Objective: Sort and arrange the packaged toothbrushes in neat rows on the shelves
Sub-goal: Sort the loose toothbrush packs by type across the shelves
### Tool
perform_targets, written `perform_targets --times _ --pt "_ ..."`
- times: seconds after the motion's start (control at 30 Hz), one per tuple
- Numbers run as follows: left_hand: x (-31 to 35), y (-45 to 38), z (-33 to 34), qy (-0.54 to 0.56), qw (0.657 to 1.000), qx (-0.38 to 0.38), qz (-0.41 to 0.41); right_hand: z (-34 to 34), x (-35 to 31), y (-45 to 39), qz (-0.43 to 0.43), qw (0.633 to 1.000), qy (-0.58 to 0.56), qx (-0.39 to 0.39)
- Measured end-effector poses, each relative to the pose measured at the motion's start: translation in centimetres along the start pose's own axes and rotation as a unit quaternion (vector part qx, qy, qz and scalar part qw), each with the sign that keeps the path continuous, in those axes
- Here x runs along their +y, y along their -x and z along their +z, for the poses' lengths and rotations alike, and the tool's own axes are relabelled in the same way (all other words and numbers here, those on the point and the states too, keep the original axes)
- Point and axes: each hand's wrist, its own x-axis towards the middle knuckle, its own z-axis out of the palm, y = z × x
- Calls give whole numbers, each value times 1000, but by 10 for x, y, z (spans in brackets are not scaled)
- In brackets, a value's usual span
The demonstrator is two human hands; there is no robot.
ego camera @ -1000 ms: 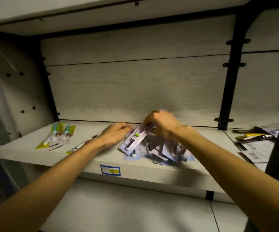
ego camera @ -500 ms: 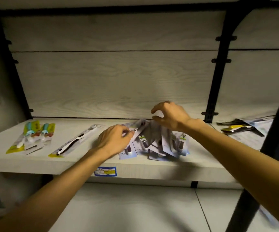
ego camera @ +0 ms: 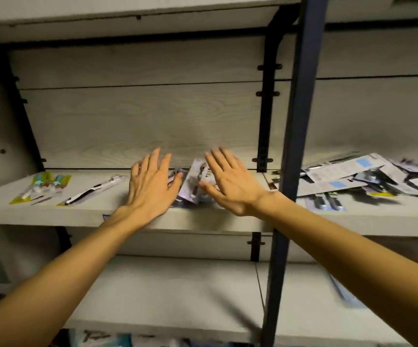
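A small bunch of purple-grey packaged toothbrushes point(ego camera: 193, 182) stands leaning together on the pale wooden shelf point(ego camera: 52, 214), near its middle. My left hand point(ego camera: 150, 186) lies flat with straight fingers against the bunch's left side. On the bunch's right side my right hand point(ego camera: 230, 184) does the same, fingers spread. Neither hand grips a pack. Further left lie a single black-and-white toothbrush pack point(ego camera: 95, 190) and a yellow-green multi-pack point(ego camera: 44, 187). A loose heap of more packs point(ego camera: 368, 177) covers the shelf section to the right.
A dark metal upright point(ego camera: 295, 146) stands in front, between the two shelf sections. A black bracket rail point(ego camera: 265, 116) runs up the back panel. Another shelf board point(ego camera: 178, 291) lies below, with blurred packaging at the bottom edge.
Both hands have let go of the packs and opened flat on either side of the bunch. The view has swung right, showing the heap on the right section.
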Motion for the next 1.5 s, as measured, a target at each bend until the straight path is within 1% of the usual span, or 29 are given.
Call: perform_targets --times 0.13,0.23,0.3,0.37,0.43,0.5,0.57,0.63,0.7,0.83,0.97,1.03,1.23,1.3,1.37,1.5 --pt "62 28 -22 20 998 49 29 -25 18 77 -61 997 -2 40" --pt "116 39 -35 52 992 87 72 -46 47 130 -88 996 6 27" --pt "154 42 -41 72 984 110 119 -59 76 163 -90 996 24 12" --pt "192 40 -43 81 973 126 177 -67 112 193 -55 998 29 12" --pt "231 36 -41 82 959 122 242 -72 148 223 6 1000 16 25" --pt "267 32 -33 67 946 99 302 -73 182 249 67 997 15 23" --pt "300 26 -20 47 938 57 337 -73 212 270 116 993 21 20" --pt "326 18 -4 50 943 7 329 -71 237 283 152 988 29 21" --pt "345 7 13 61 952 -36 297 -69 258 290 172 984 38 25" --pt "369 -23 50 78 964 -96 235 -65 296 288 202 977 63 33" --pt "387 -51 83 58 965 -140 213 -61 333 273 242 966 10 89" --pt "394 -62 94 48 970 -122 205 -60 352 257 260 961 -9 93" --pt "399 -91 106 34 978 -42 199 -41 389 201 312 948 -64 -9" --pt "399 -100 105 22 979 -26 201 -33 395 191 311 948 -66 -19" --pt "399 -109 103 26 980 -23 194 -30 395 188 289 957 -37 1" --pt "404 -117 100 64 980 -29 187 -40 393 186 209 972 68 80"
